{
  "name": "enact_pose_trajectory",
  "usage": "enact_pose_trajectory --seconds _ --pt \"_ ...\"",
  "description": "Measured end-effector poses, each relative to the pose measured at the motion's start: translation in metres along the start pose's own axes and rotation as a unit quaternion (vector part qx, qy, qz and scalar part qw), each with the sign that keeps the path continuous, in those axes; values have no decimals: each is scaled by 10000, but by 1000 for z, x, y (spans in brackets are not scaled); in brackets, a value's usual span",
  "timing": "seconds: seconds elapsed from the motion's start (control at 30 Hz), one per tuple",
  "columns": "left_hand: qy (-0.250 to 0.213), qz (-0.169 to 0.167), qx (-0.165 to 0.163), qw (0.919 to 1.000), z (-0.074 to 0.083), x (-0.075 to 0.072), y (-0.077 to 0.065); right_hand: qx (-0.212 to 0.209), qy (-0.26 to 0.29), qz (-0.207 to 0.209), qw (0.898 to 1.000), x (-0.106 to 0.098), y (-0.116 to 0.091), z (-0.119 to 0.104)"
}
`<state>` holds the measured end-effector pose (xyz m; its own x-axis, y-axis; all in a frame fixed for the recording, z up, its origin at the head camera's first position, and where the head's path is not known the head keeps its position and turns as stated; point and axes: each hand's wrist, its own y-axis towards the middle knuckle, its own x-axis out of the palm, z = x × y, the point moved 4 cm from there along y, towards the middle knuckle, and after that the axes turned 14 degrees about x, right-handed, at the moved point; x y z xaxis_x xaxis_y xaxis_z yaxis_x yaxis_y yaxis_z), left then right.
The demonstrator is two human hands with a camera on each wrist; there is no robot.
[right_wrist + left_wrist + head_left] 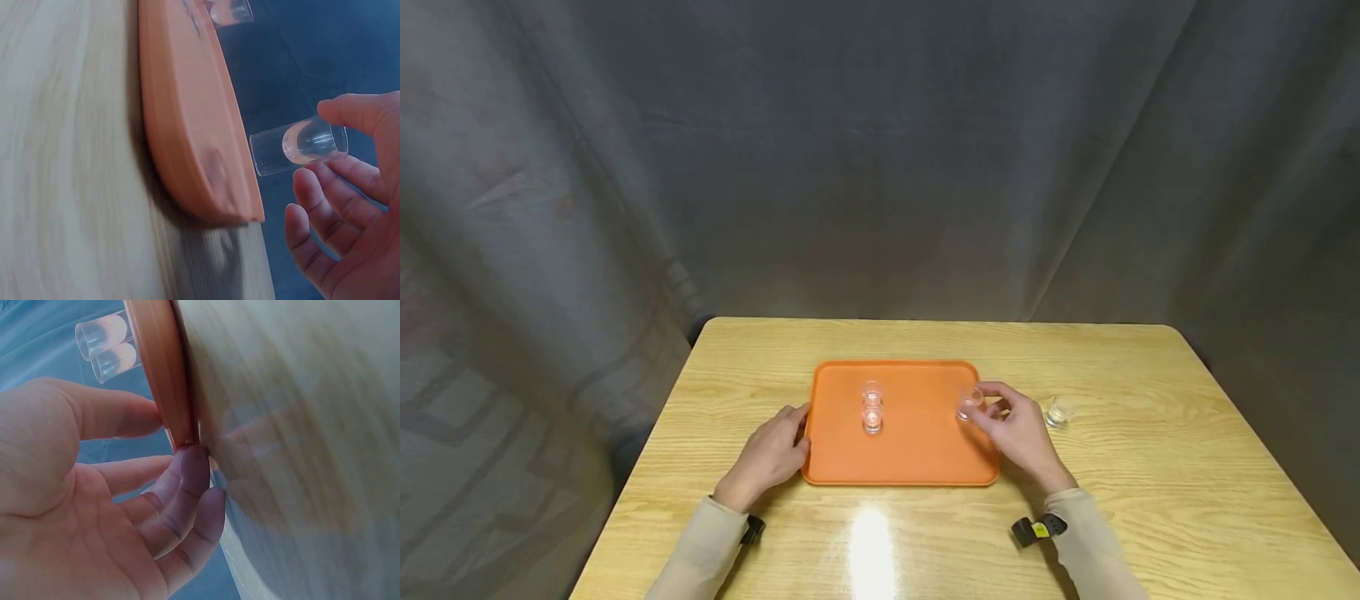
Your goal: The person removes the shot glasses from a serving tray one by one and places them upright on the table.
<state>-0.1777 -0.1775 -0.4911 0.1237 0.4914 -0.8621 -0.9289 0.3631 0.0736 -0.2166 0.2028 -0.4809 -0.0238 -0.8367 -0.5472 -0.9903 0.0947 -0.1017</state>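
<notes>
An orange tray [917, 454] lies on the wooden table. My left hand [771, 452] grips its left edge; in the left wrist view the thumb [125, 414] touches the rim and the curled fingers [194, 465] reach the underside. Over the tray's right part, my right hand [1018, 429] holds a small clear shot glass [967, 404] between thumb and fingers. The right wrist view shows this glass [300, 147] close to the tray's rim [234, 119]. Two more clear shot glasses stand on the tray left of its middle, a rear one [872, 392] and a front one [872, 421].
Another clear shot glass [1057, 412] is on the table to the right of my right hand. The wooden table [1165, 467] extends around the tray. Behind it hangs a dark grey curtain [880, 167].
</notes>
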Motion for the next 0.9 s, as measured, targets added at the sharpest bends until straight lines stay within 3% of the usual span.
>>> enact_pose_trajectory --seconds 0.6,0.9 --pt "-31 -12 -30 10000 0 1 -2 353 -152 545 9978 -68 -3 33" --pt "16 -16 5 10000 -2 1 0 558 -182 711 9957 -87 0 45"
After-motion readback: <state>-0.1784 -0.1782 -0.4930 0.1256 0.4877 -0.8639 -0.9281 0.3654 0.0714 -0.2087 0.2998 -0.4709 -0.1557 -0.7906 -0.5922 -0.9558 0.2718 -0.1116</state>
